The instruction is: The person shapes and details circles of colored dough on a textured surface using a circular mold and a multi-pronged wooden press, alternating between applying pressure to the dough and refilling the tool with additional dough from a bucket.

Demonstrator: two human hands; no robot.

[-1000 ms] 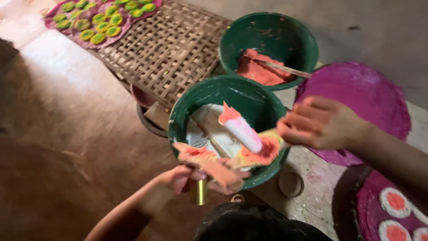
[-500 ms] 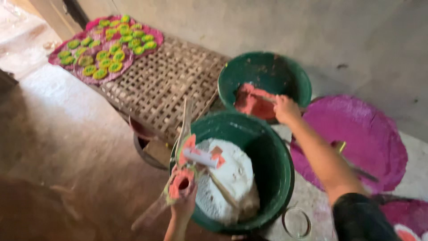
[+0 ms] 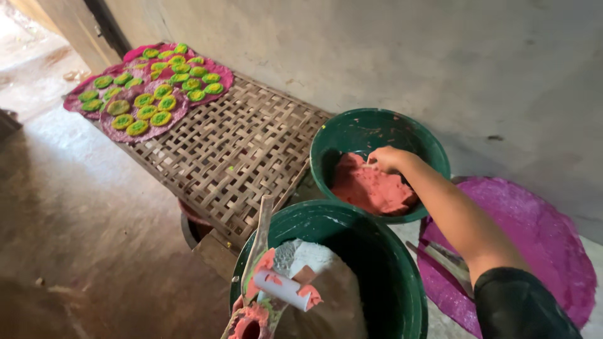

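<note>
My right hand (image 3: 384, 158) reaches into the far green bowl (image 3: 377, 117), fingers pinched on the pink dough (image 3: 367, 188) inside it. At the bottom edge only a little of my left hand (image 3: 246, 324) shows, smeared with pink dough. It grips a tool made of a wooden stick (image 3: 260, 242) and a short white roller (image 3: 282, 290), held over the near green bowl (image 3: 352, 212). That bowl holds a mound of white dough (image 3: 330, 295).
A woven bamboo rack (image 3: 232, 150) stands to the left of the bowls. At its far end lie magenta mats with several green and yellow discs (image 3: 151, 94). Another magenta mat (image 3: 540, 238) with a metal blade (image 3: 440, 257) lies at right. A grey wall is behind.
The view has tilted up and pulled back. My right hand stays in the far bowl, now pinching the pink dough. My left hand with the tool has sunk to the bottom edge.
</note>
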